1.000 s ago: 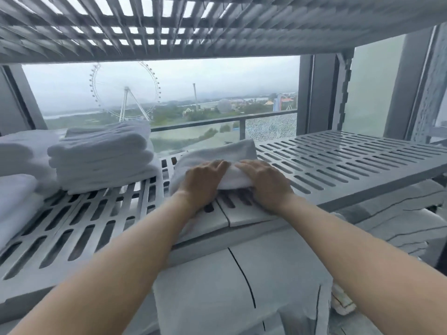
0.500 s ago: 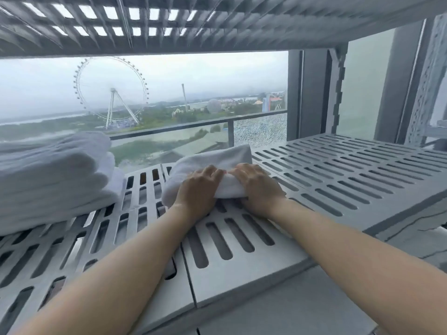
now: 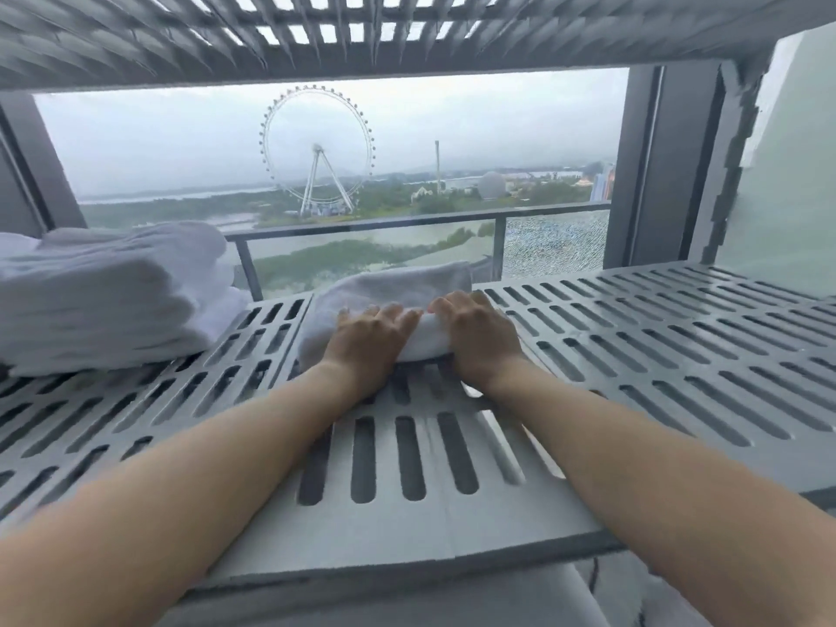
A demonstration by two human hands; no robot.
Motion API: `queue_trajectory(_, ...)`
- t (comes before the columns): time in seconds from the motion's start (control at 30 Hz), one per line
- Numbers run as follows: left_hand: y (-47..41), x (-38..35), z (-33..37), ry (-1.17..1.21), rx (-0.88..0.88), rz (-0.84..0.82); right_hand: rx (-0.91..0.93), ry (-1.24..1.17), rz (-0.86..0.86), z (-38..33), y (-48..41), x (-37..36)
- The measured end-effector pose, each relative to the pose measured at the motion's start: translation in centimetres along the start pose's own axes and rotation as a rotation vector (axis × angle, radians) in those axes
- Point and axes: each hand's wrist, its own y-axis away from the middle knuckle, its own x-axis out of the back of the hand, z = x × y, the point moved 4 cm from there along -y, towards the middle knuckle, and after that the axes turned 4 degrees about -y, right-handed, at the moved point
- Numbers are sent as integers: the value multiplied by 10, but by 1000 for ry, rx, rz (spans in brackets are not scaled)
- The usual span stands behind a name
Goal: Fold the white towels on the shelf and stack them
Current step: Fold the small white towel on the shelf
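A folded white towel (image 3: 398,287) lies on the grey slotted shelf (image 3: 656,346), near its back edge at the middle. My left hand (image 3: 368,343) grips the towel's near edge on the left, and my right hand (image 3: 479,337) grips it on the right, fingers curled over the fold. A stack of folded white towels (image 3: 108,296) stands on the shelf to the left, apart from the towel in my hands.
Another slotted shelf (image 3: 362,33) hangs low overhead. Behind the shelf is a window with a balcony railing (image 3: 407,224). A dark window frame post (image 3: 656,165) rises at the back right. The shelf's right half holds nothing.
My view has shifted closer and to the left. Both hands keep their hold on the towel's near edge, and the towel has stayed in place.
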Motion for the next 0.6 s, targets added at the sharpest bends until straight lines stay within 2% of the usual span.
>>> queue_trajectory(0.27, -70, 18, 119, 20, 27, 9, 109, 137, 35, 133, 16, 34)
queue_trajectory(0.4, -109, 40, 173, 54, 90, 224, 292, 388, 190, 195, 16, 63)
queue_trajectory(0.47, -124, 49, 193, 54, 112, 266, 351, 455, 218, 218, 14, 75)
queue_trajectory(0.53, -134, 52, 208, 155, 124, 232, 389, 411, 209, 239, 16, 76)
queue_trajectory(0.6, -141, 40, 216, 253, 89, 143, 375, 267, 104, 258, 24, 64)
